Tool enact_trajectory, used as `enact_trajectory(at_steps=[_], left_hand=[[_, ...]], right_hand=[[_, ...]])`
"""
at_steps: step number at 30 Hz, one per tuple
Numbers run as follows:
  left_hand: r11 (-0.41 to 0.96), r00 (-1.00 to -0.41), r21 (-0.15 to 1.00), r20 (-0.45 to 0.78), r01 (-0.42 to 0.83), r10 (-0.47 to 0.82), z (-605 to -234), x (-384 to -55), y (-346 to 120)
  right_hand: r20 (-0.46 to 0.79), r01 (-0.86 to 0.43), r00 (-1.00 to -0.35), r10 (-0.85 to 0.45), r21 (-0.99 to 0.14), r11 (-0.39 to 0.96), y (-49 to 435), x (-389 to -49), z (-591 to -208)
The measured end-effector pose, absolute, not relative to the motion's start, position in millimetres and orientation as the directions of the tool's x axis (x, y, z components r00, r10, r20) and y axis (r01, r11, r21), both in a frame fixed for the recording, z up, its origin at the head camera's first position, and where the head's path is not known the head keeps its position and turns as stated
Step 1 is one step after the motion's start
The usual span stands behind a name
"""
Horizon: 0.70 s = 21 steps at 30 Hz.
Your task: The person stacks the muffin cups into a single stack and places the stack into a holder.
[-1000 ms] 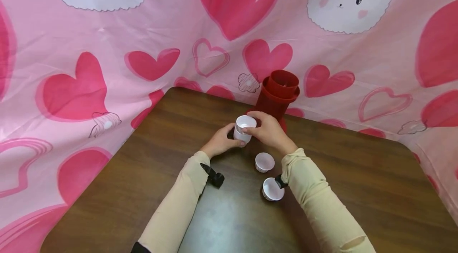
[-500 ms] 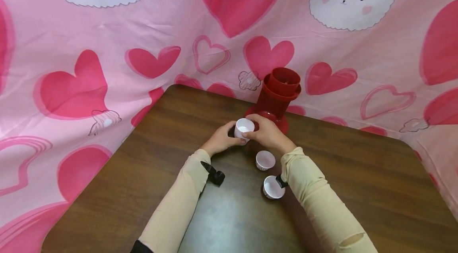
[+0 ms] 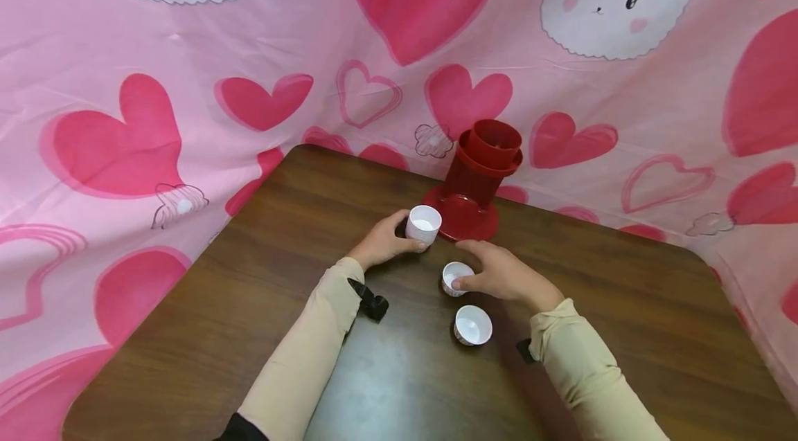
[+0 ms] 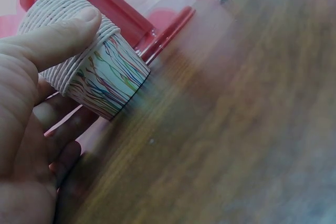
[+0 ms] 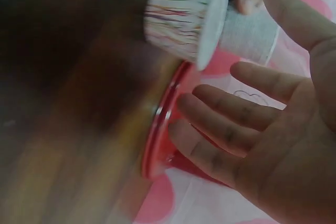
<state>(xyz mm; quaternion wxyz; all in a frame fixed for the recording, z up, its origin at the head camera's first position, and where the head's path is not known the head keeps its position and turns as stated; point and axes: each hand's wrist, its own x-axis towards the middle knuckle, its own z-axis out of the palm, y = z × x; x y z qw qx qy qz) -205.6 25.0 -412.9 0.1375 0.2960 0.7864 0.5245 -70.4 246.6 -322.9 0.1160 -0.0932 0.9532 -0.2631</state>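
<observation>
My left hand [image 3: 383,244] grips a stack of nested white paper cups [image 3: 424,225] upright. In the left wrist view the thumb [image 4: 63,32] lies across the stacked rims, and the lowest cup [image 4: 107,74] shows coloured wavy stripes. My right hand [image 3: 503,275] is spread beside a single paper cup [image 3: 454,277], its thumb overlapping the cup's rim in the head view. In the right wrist view the right fingers [image 5: 226,108] are apart with nothing between them, and the striped cup [image 5: 176,17] stands just beyond them. Another single paper cup [image 3: 472,325] stands nearer the person.
A red cylindrical holder [image 3: 476,164] with a wide round base [image 3: 464,216] stands behind the cups, near the table's far edge. The brown wooden table [image 3: 598,316] is backed by a pink cloth [image 3: 262,19] with hearts.
My right hand has left the stack and moved right and toward the person, beside the single cup. My left hand stays on the stack, almost unmoved.
</observation>
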Motion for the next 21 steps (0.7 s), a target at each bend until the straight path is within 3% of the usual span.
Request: enact_trajectory(at_steps=[5,13,21], left_hand=[[0.263,-0.788,0.911,0.099,0.318,0.608,-413,-207,24],[0.284,-0.791,0.908,0.078,0.308,0.607,-412,-203,25],[0.281,-0.79,0.905,0.09,0.319,0.606,-415,-206,25]], right_hand=[[-0.192,-0.107,-0.953,-0.235,-0.511,0.853,246,-60,-334],[-0.086,-0.168,-0.971,-0.222,-0.409,0.897,242,-61,-347],[0.02,-0.114,-0.992,-0.121,-0.51,0.853,248,-72,-339]])
